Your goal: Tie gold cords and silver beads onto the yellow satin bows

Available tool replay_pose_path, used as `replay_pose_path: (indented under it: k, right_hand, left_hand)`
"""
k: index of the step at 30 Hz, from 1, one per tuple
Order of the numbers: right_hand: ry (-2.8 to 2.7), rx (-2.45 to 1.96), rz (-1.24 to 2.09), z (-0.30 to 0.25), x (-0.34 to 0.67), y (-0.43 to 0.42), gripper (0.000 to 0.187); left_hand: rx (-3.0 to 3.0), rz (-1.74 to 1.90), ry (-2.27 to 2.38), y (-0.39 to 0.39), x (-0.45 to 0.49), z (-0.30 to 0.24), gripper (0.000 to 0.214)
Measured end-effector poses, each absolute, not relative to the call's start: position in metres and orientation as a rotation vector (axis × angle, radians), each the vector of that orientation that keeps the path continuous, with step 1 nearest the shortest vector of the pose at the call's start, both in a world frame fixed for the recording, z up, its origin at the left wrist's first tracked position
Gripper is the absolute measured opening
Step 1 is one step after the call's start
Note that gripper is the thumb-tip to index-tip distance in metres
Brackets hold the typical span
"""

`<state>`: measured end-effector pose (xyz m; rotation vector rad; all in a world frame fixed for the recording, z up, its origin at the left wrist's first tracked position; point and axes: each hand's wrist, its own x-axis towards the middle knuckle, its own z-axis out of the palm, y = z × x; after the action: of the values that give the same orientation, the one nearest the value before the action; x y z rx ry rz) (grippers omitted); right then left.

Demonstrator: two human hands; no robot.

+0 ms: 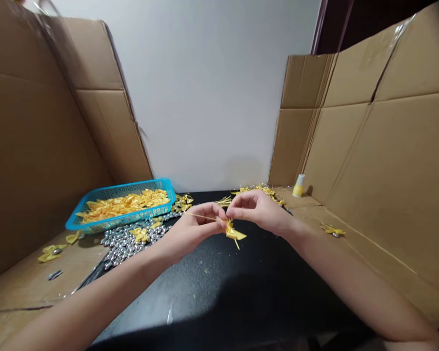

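Over the black tabletop (205, 287), my left hand (201, 224) pinches a small yellow ribbon bow (234, 233) between thumb and fingers. A thin gold tie (203, 216) sticks out leftward across those fingers. My right hand (258, 209) is closed in a pinch at the top of the same bow; the small piece between its fingertips is hidden. The bow's tails hang down below both hands. Behind the hands lie gold ties (224, 201) and a pile of yellow bows (259, 189), partly covered by my right hand.
At the left, a blue basket (122, 220) holds many yellow bows, with silver bells or beads (122, 243) heaped before it. Finished-looking bows lie on cardboard at left (51, 252) and right (332, 230). A thread cone (298, 186) stands back right. Cardboard walls (388, 146) flank the table.
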<state>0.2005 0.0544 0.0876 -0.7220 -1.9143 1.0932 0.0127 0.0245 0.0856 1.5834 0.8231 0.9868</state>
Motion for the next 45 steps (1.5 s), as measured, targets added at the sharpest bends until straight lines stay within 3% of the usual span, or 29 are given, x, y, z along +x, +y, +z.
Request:
replay_pose_path:
  k: [2, 7, 14, 19, 24, 35, 45]
  right_hand:
    - [-1.892, -0.793, 1.144, 0.072, 0.204, 0.052, 0.023]
    - [-1.899, -0.674, 0.507, 0.084, 0.208, 0.036, 0.003]
    - [-2.207, -0.604, -0.118, 0.122, 0.204, 0.013, 0.007]
    - [-2.167, -0.676, -0.338, 0.121, 0.207, 0.005, 0.005]
    - [-2.208, -0.675, -0.366, 0.119, 0.209, 0.002, 0.009]
    - [-2.277, -0.616, -0.042, 0.119, 0.206, 0.006, 0.012]
    - [-2.216, -0.651, -0.064, 0.115, 0.199, 0.008, 0.013]
  left_hand:
    - [1.516, 0.921, 0.843, 0.021, 0.010, 0.071, 0.013]
    - [1.512, 0.950, 0.756, 0.016, 0.009, 0.072, 0.020]
    - [1.675, 1.027, 0.703, 0.019, 0.016, 0.110, 0.037]
    - [1.695, 1.033, 0.660, 0.025, 0.017, 0.113, 0.036]
    - [1.659, 1.002, 0.654, 0.026, 0.015, 0.109, 0.034]
    - [1.750, 0.932, 0.709, 0.012, 0.010, 0.113, 0.033]
    - [1.767, 0.935, 0.713, 0.015, 0.010, 0.112, 0.030]
